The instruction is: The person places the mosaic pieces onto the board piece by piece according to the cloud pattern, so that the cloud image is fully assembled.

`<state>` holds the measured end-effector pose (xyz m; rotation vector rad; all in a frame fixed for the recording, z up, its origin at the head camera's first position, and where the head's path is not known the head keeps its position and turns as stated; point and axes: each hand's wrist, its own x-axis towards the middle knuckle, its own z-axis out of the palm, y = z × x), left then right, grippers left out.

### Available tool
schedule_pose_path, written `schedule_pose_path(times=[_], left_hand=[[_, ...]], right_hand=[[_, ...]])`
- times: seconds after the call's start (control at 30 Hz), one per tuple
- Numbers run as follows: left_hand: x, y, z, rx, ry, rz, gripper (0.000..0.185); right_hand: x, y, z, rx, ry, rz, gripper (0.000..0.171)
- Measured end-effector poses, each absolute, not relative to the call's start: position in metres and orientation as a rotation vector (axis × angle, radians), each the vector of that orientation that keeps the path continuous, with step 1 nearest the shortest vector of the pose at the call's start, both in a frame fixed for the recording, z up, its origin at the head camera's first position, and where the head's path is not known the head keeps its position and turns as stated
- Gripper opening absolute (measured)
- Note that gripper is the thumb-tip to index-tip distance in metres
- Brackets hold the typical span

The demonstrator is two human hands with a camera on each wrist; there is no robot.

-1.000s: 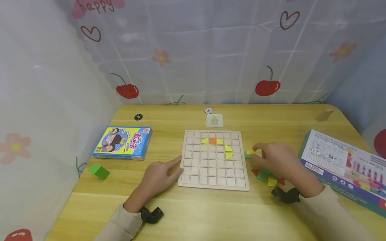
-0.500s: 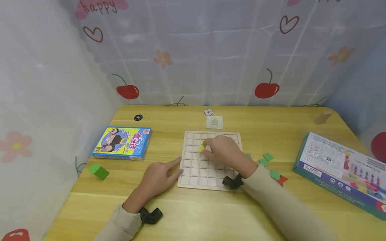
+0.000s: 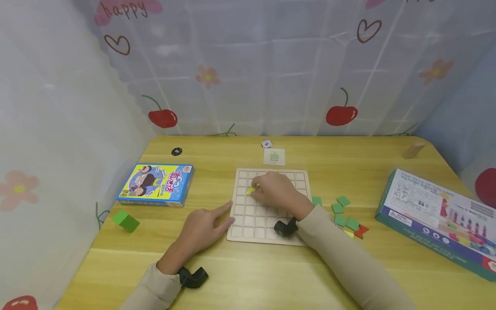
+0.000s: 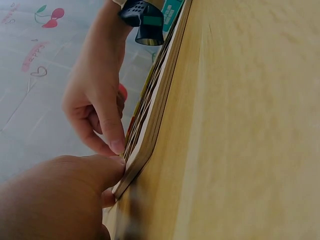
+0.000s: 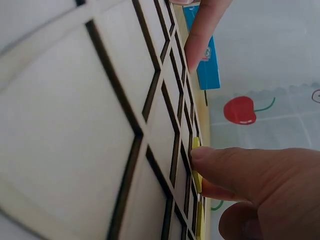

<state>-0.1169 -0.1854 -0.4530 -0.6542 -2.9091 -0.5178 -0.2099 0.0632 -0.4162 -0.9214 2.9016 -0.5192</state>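
A square wooden grid board (image 3: 248, 232) lies mid-table. My left hand (image 3: 201, 228) rests at its left side, thumb and forefinger extended and touching the edge; the left wrist view shows that thumb (image 4: 107, 170) against the board's corner. Over the upper left cells, my right hand (image 3: 277, 191) pinches a small yellow tile (image 3: 250, 190). In the right wrist view the thumb lies on this yellow tile (image 5: 195, 172), which is at the grid. Another yellow tile (image 5: 200, 220) sits just beside it. The right hand hides other cells and tiles of the board.
Right of the board lie several green tiles (image 3: 340, 220), a red tile (image 3: 361, 231) and a partly hidden yellow one. A pattern card (image 3: 274, 156) and a white chip (image 3: 266, 144) are behind it. Boxes stand left (image 3: 155, 185) and right (image 3: 434, 215); a green block (image 3: 125, 221) is left.
From the loose tiles at the right, my right hand has come across to the board's upper left with a yellow tile, lately shifting slightly further left. My left hand stays put.
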Motion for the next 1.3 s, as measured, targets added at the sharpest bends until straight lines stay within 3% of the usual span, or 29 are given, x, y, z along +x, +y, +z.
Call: schedule_pose_path(times=[0.3, 0.53, 1.03, 1.3], left_hand=[[-0.118, -0.184, -0.452, -0.639, -2.914, -0.531, 0.050], [-0.117, -0.184, -0.454, -0.657, -2.906, -0.544, 0.050], [-0.117, -0.185, -0.455, -0.658, -2.893, -0.572, 0.050], [-0.118, -0.185, -0.453, -0.650, -2.902, -0.553, 0.049]], right_hand=[[-0.210, 0.073, -0.415, -0.875, 2.886, -0.563, 0.031], [-0.197, 0.107, -0.405, -0.766, 2.911, -0.709, 0.033], [-0.116, 0.223, -0.428, -0.837, 3.254, -0.788, 0.014], [-0.092, 0.264, -0.440, -0.899, 3.294, -0.806, 0.026]])
